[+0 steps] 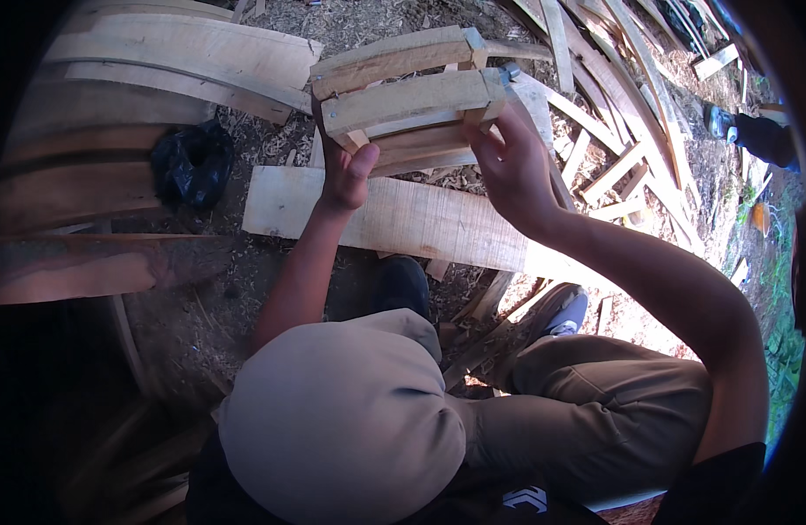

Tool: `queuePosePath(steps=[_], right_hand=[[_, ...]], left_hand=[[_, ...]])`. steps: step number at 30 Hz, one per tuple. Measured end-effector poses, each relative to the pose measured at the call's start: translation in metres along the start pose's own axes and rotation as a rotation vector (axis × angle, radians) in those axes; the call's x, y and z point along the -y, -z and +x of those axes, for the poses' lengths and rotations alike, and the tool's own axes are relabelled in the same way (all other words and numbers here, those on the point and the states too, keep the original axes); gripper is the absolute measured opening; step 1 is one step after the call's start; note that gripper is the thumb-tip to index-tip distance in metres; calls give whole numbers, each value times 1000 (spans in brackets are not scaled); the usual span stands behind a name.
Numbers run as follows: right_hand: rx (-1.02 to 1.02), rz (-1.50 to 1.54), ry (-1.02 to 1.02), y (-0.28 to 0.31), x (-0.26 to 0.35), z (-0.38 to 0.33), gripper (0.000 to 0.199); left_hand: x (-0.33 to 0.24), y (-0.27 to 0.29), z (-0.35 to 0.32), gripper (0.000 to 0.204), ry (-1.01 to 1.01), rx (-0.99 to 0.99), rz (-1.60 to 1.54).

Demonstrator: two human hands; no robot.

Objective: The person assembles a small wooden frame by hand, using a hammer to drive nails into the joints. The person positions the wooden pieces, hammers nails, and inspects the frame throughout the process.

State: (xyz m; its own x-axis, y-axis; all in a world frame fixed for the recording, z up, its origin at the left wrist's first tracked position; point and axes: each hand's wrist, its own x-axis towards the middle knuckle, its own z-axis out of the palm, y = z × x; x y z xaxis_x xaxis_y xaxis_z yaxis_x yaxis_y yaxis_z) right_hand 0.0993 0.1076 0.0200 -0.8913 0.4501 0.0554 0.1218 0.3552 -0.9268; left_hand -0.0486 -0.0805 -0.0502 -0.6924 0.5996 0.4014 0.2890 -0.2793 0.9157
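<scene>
I hold a small wooden slat frame [412, 96], nailed together from pale battens, up in front of me. My left hand [346, 171] grips its lower left corner, thumb up against a slat. At the frame's right side my right hand [508, 166] curls its fingers around the lower slats. Below the frame a wide pale plank [394, 219] lies across the ground. My knees in khaki trousers [595, 411] and a grey cap brim [342, 420] fill the lower part of the view.
Long planks [175, 52] are stacked at the upper left, with a black plastic bag [191, 164] beside them. Loose slats and offcuts [622, 114] lie scattered at the right on ground covered in wood chips. Another person's shoe [720, 121] shows at the far right.
</scene>
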Motion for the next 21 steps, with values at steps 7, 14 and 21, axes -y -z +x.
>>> queuePosePath(steps=[7, 14, 21], right_hand=[[-79, 33, -39, -8, -1, -5, 48], [-87, 128, -26, -5, -14, -3, 51], [-104, -4, -75, -1, -9, 0, 43]], left_hand=[[14, 10, -13, 81, -108, 40, 300], [8, 13, -8, 91, 108, 67, 25], [16, 7, -12, 118, 130, -72, -120]])
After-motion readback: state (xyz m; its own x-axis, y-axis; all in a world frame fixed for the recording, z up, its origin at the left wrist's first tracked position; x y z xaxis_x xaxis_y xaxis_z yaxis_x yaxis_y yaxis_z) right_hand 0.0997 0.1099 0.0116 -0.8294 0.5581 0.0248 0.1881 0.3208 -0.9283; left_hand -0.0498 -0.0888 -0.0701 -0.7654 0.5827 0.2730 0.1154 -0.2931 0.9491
